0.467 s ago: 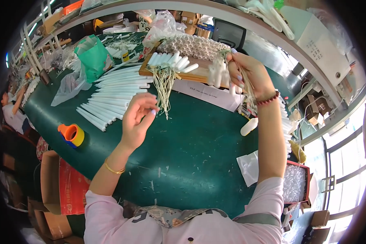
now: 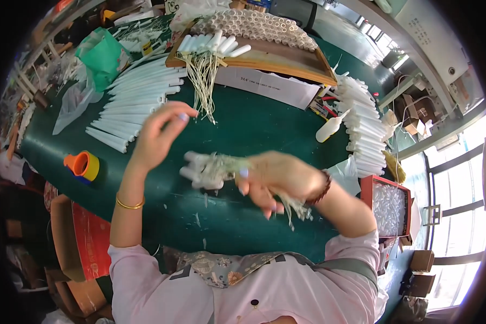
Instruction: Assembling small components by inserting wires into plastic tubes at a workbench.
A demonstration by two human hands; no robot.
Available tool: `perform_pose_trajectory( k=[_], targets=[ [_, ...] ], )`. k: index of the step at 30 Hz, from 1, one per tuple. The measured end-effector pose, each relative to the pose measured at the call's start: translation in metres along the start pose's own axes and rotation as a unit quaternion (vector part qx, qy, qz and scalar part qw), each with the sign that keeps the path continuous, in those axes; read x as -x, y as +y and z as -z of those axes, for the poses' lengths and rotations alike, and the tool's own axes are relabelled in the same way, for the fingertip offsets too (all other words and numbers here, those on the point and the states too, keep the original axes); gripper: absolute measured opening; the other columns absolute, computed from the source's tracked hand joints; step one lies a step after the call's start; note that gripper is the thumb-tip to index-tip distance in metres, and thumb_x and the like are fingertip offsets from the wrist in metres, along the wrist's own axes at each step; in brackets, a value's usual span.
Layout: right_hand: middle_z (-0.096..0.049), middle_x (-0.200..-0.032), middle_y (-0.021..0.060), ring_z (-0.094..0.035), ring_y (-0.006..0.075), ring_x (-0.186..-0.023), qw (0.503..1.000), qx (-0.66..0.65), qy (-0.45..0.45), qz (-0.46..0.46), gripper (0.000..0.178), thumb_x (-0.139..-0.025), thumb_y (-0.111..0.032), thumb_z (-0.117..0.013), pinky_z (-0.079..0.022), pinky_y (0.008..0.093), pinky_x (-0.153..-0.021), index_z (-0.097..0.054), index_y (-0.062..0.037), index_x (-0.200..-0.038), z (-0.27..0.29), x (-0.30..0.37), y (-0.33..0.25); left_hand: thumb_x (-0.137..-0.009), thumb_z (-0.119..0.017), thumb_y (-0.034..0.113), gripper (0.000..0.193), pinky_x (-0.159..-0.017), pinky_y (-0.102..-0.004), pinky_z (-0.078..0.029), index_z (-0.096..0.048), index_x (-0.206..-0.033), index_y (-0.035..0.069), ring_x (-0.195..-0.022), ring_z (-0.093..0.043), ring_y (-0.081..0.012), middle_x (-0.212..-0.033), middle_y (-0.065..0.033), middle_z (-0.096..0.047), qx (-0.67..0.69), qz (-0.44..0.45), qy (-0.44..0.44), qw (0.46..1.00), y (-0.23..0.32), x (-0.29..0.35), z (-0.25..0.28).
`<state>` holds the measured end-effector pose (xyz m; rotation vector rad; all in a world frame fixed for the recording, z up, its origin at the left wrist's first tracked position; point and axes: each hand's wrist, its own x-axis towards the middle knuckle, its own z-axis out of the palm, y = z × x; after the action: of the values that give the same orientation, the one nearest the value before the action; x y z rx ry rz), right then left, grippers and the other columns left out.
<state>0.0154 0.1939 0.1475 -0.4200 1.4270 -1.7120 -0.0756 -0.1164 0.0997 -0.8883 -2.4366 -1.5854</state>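
Observation:
My right hand (image 2: pixel 281 178) is closed around the thin pale wires of a bundle of wired white tubes (image 2: pixel 202 170), held over the green table (image 2: pixel 210 237). The tube ends point left and are blurred by motion; loose wire ends stick out below the palm. My left hand (image 2: pixel 159 135) hovers beside the bundle with fingers bent and apart, holding nothing. Beyond it, a second group of short white tubes (image 2: pixel 213 46) lies on the edge of a wooden tray (image 2: pixel 264 62), its wires (image 2: pixel 202 89) hanging down over the front. Long white tubes (image 2: pixel 132 100) lie fanned out to the left.
Clear round tubes (image 2: pixel 254 27) are stacked in the tray. A white squeeze bottle (image 2: pixel 332 127) lies at right, near a row of white tubes (image 2: pixel 362 124) and a red box (image 2: pixel 389 208) of clear pieces. Orange and yellow tape rolls (image 2: pixel 83 166) and a green bag (image 2: pixel 102 59) are at left.
My right hand has come from the tray toward me, bringing the wired tubes, which have swung from hanging down to pointing left. My left hand remains raised, its fingers still apart.

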Motion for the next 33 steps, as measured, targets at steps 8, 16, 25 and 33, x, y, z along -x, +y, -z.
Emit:
perform_pose_trajectory(
  k=[8,16,25,33],
  targets=[
    [-0.056,-0.065,0.0006,-0.053,0.0069,-0.049,0.966,0.021,0.15,-0.208,0.027,-0.111,-0.03,-0.059,-0.052,0.0255,-0.047,-0.063,-0.004,-0.11,0.026,0.066,0.128,-0.094,-0.073,0.007,0.027,-0.099,-0.041,-0.051,-0.075,-0.12,0.003,-0.11,-0.066,-0.0301,-0.117,-0.0108,-0.07,-0.087,-0.088,-0.331,0.935,-0.03,0.04,-0.092],
    [-0.067,-0.081,0.0056,-0.063,0.012,-0.069,0.91,0.251,0.277,-0.182,0.028,-0.105,-0.012,-0.064,-0.053,0.0287,-0.059,-0.064,-0.0033,-0.131,0.03,0.132,0.145,-0.091,-0.071,0.001,0.045,-0.09,-0.0376,-0.052,-0.068,-0.136,0.004,-0.097,-0.062,-0.0271,-0.108,-0.0113,-0.066,-0.09,-0.071,-0.276,0.954,-0.027,0.038,-0.122],
    [-0.073,-0.115,0.0104,-0.07,0.0198,-0.09,0.849,0.391,0.355,-0.01,0.03,-0.099,-0.015,-0.074,-0.057,0.033,-0.085,-0.07,-0.0034,-0.127,0.034,0.173,0.139,-0.087,-0.078,0.002,0.048,-0.085,-0.0348,-0.056,-0.069,-0.134,0.002,-0.091,-0.066,-0.0237,-0.1,-0.0113,-0.068,-0.058,0.044,-0.359,0.93,0.004,0.021,-0.126],
    [-0.066,-0.136,0.021,-0.071,0.036,-0.115,0.575,0.465,0.672,-0.031,0.083,-0.087,-0.045,-0.084,-0.056,0.0448,-0.1,-0.048,-0.0108,-0.153,0.195,0.103,0.109,-0.089,-0.078,0.011,0.029,-0.092,-0.0402,-0.055,-0.074,-0.116,0.001,-0.104,-0.068,-0.0331,-0.11,-0.0127,-0.07,-0.148,-0.086,-0.329,0.929,0.013,-0.012,-0.162]
  ],
)
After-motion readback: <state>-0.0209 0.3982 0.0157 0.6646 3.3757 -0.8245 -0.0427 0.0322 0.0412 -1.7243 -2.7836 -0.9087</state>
